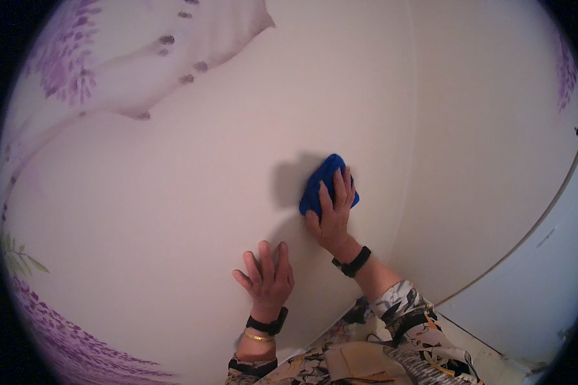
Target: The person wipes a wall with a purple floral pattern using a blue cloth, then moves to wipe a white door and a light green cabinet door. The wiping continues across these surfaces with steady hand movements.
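Note:
My right hand (334, 207) presses a folded blue cloth (315, 190) flat against a pale painted wall (197, 192), near the corner where two wall faces meet. The fingers are spread over the cloth, and its edges stick out past them. Lower and to the left, my left hand (269, 281) holds nothing. Its fingers are apart and point up the wall; whether they touch it I cannot tell. Both wrists wear black bands, and a gold-coloured bracelet (259, 337) is on the left one.
Purple flower sprays (67, 62) and grey-brown branch shapes are painted on the wall's left side, with more purple flowers (567, 72) at far right. A light blue panel (520, 284) with a dark edge borders the wall at lower right. Tiled floor (477, 346) shows below.

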Demonstrator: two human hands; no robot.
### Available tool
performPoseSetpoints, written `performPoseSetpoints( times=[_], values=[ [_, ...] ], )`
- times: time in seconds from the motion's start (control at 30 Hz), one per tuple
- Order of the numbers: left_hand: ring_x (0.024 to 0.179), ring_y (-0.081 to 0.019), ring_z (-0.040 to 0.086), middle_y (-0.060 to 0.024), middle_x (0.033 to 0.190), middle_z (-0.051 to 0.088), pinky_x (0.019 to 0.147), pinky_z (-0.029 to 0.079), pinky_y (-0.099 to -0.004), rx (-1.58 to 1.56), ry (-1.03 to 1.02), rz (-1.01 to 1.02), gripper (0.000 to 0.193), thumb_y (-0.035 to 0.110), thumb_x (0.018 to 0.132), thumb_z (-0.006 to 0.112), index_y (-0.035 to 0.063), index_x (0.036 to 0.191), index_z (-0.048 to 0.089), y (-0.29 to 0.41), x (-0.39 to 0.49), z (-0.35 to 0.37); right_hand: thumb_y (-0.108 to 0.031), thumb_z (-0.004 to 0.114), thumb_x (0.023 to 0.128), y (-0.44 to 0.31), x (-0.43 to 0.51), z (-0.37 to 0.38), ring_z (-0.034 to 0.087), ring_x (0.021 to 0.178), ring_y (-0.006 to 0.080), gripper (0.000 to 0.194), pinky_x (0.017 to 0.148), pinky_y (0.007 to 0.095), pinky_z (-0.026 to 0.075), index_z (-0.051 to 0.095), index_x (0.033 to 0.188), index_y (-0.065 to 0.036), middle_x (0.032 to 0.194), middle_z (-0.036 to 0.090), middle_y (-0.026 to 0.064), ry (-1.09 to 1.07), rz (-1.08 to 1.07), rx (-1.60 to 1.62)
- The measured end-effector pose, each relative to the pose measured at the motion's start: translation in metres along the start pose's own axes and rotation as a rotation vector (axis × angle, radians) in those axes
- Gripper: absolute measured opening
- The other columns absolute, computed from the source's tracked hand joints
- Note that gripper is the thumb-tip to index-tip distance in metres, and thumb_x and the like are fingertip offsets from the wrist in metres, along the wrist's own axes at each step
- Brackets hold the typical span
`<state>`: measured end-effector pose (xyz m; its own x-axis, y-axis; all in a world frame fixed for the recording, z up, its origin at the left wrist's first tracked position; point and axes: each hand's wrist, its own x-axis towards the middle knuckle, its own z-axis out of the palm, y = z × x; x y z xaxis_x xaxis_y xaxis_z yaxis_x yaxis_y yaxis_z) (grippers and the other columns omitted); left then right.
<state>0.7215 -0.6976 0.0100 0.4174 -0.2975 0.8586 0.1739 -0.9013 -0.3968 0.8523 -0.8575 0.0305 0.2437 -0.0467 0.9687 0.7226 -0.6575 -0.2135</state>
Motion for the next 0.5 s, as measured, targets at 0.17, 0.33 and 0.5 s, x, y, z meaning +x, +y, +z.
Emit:
performPoseSetpoints(
  times=[0.17,0.33,0.5],
  values=[
    [0.128,-0.0395,0.047,-0.0110,0.142,0.053,0.111,0.018,-0.0637,-0.021,-0.001,0.006,0.032,0.025,0.094,0.051,0.0246,0.122,0.068,-0.001,-0.001,0.000,-0.040,0.060,0.090,-0.011,-0.077,0.009,0.025,0.140,0.0542,0.050,0.107,0.0723,0.020,0.054,0.131,-0.013,0.151,0.031,0.0237,-0.031,0.038,0.060],
    [0.140,-0.0438,0.033,-0.0151,0.150,0.044,0.116,0.006,-0.0633,-0.076,-0.039,0.047,0.033,0.024,0.097,0.051,0.0191,0.126,0.065,-0.003,-0.004,-0.002,-0.045,0.064,0.089,-0.039,-0.138,0.004,0.026,0.141,0.0511,0.047,0.108,0.0725,0.019,0.056,0.131,-0.025,0.151,0.032,0.0185,-0.143,-0.037,0.123],
    [0.139,-0.0417,0.035,-0.0135,0.150,0.044,0.115,0.007,-0.0625,-0.082,-0.072,0.062,0.035,0.024,0.097,0.050,0.0194,0.129,0.063,-0.003,-0.013,-0.001,-0.042,0.069,0.085,-0.027,-0.110,0.001,0.029,0.141,0.0484,0.046,0.110,0.0703,0.020,0.061,0.127,-0.026,0.151,0.035,0.0163,-0.132,-0.095,0.135]
  ],
)
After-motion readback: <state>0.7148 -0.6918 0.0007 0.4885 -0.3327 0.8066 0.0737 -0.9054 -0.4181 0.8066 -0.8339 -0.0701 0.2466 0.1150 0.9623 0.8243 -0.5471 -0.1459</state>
